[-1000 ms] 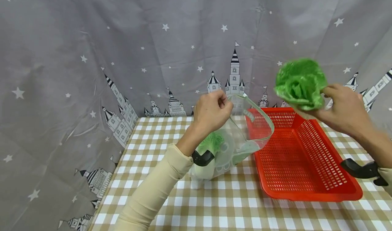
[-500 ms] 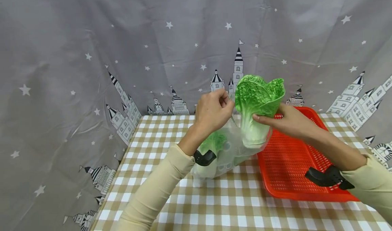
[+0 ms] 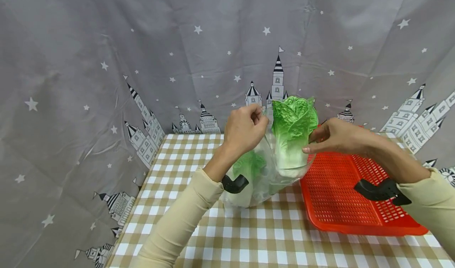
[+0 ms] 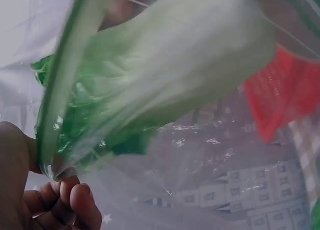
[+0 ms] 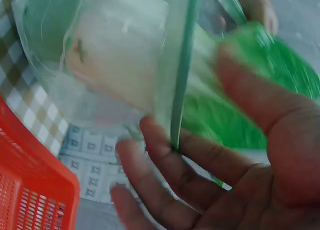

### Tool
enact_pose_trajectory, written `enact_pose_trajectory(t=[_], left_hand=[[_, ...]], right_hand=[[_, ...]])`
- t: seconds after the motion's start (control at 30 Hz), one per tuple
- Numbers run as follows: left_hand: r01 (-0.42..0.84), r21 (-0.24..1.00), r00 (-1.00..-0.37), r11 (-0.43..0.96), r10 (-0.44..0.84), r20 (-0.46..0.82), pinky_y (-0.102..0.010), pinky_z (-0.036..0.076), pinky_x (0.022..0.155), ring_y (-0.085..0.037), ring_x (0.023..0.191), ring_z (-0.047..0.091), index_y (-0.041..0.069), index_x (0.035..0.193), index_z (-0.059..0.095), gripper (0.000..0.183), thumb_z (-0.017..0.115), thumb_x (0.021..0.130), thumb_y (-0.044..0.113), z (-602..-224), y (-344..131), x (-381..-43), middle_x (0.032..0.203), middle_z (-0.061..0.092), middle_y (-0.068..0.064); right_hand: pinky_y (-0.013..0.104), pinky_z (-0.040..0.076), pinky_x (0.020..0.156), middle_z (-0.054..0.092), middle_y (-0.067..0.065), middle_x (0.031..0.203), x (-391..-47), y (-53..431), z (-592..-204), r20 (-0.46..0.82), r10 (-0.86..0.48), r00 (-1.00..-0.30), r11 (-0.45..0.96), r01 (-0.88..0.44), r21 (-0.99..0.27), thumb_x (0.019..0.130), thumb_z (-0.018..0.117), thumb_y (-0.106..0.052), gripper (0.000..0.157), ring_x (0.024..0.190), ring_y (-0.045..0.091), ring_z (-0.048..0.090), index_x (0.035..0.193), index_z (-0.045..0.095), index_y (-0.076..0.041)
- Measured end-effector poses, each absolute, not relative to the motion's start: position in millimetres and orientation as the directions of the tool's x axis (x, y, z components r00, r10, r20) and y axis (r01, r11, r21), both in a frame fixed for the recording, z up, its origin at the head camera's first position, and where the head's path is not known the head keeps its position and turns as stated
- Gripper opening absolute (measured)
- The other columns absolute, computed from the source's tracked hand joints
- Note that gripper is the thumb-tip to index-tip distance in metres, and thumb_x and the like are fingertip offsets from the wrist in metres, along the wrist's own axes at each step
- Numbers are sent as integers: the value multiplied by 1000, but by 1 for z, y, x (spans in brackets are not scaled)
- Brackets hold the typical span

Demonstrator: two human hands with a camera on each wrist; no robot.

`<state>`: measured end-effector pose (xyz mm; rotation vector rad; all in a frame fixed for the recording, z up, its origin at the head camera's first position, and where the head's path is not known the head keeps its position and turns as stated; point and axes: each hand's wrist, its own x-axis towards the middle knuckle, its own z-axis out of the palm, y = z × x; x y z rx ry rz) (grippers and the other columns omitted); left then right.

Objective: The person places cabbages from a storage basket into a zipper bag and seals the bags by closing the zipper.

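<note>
- Your left hand (image 3: 245, 127): thumb and fingers pinched on the green rim (image 4: 65, 84) of a clear bag (image 3: 271, 177); the pinch probably serves to hold the mouth raised.
- Your right hand (image 3: 337, 135): fingers spread and nearly straight beside a cabbage (image 3: 293, 137), not curled round it, as if to steady rather than grip; whether the thumb touches it, you cannot tell.
- Cabbage: upright in the bag's mouth, base inside, leaf tips above the rim; this stance presumably puts the firm base ahead of the loose leaves.
- 2nd cabbage (image 3: 249, 163): low in the bag, on your left, behind the film; its weight may help anchor the bag.
- Red basket (image 3: 355, 227): on the checked cloth (image 3: 209, 236), to the bag's right, near your right hand.
- Views compared: the right wrist shows the rim crossing your spread fingers, which the head view hides; the left wrist shows your pinch at the rim's corner; only the head view shows the 2nd cabbage plainly.
</note>
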<state>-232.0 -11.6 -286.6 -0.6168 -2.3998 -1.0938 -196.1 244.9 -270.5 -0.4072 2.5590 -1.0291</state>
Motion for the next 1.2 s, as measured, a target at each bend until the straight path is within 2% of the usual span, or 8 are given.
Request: enact_pose_trajectory(t=[0.1,0.27,0.57,0.7,0.87,0.97,1.1,1.2], left_hand=[[554,598,-805,579,189,562,-28,35,49,-12,54,47,14,68,57,12,57,80,13,-282,-16,-234,60,52,5],[568,598,-790,566,171,588,-28,34,51,-14,52,46,13,67,56,13,57,80,11,-272,-22,-236,58,51,3],[525,644,-790,557,37,612,-31,38,51,-15,48,48,13,60,57,16,58,76,12,-251,-45,-225,52,52,2],[440,637,-846,633,56,530,-34,38,49,-17,47,48,15,56,53,20,56,75,17,-250,-50,-206,49,49,2],[352,628,-924,694,151,350,-35,40,52,-18,52,50,15,58,52,24,55,80,23,-255,-48,-191,53,49,2],[365,643,-929,674,217,301,-34,39,54,-19,52,48,14,60,52,25,57,84,22,-255,-49,-192,54,48,1],[377,710,-921,594,324,219,-31,36,52,-15,50,41,13,60,49,28,57,86,22,-256,-53,-207,56,44,1],[349,814,-919,465,340,200,-28,37,50,-14,51,42,9,66,53,28,55,91,21,-261,-54,-230,64,51,-3]], right_hand=[[35,55,78,71,11,100,-195,255,-266,-171,-380,-909,636,-122,-762,89,70,-11,30,87,21,67,114,67,7],[33,55,67,68,14,88,-191,256,-259,-92,-293,-952,579,-100,-809,88,61,5,22,76,21,65,108,54,8],[24,49,57,69,12,85,-192,246,-231,249,-151,-957,639,-287,-714,89,64,3,18,66,16,65,104,55,1],[23,50,62,70,12,89,-192,240,-226,308,-197,-931,694,-355,-626,90,64,1,14,72,19,68,103,60,-1],[44,47,85,66,13,104,-174,227,-239,429,-387,-816,727,-556,-403,90,68,-8,16,97,33,61,105,65,-5],[44,43,76,62,7,91,-148,214,-250,576,-451,-682,753,-637,-165,89,70,-27,24,85,30,56,105,68,-10],[28,37,49,46,-14,62,-116,193,-266,461,-492,-739,803,-589,-88,89,64,-52,38,55,8,43,108,69,-18],[25,37,44,50,-19,59,-112,182,-278,324,-478,-817,825,-544,-155,90,67,-47,28,52,1,43,99,69,-21]])
